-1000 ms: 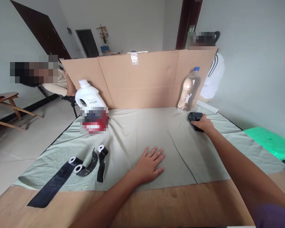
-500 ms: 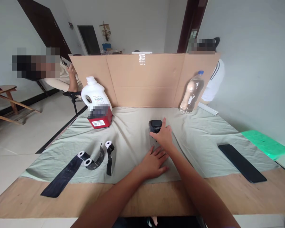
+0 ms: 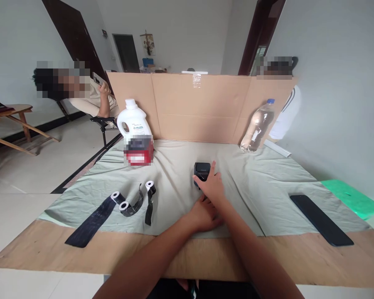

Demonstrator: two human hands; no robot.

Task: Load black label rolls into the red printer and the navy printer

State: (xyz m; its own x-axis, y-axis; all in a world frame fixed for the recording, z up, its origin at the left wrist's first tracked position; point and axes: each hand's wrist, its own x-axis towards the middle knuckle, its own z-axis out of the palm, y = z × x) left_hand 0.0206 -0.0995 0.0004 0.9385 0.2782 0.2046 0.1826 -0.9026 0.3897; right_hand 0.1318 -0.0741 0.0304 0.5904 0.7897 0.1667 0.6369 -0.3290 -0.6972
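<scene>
A small black box-like device (image 3: 202,167) with a glossy top sits on the cloth near the middle; its exact kind is not clear. My right hand (image 3: 212,186) reaches over its near side, thumb along the left edge and index finger along the right, spanning it. Just below, my left hand (image 3: 204,216) lies palm down on the cloth, fingers stretched out. My right wrist crosses over and partly hides those fingers. To the left are several small paper rolls (image 3: 124,206) with white ends and dark, partly unrolled strips.
On the cloth (image 3: 174,178) stand a white jug (image 3: 135,120), a red box (image 3: 140,158) and a clear bottle with a blue cap (image 3: 258,126). A cardboard panel (image 3: 199,108) closes the back. A long dark slab (image 3: 321,220) lies right, beside a green plastic object (image 3: 350,197). Two people sit beyond.
The whole view has shifted a little. Both hands stay in nearly the same place; my left hand's fingers have slid further under my right wrist. The black device looks slightly turned.
</scene>
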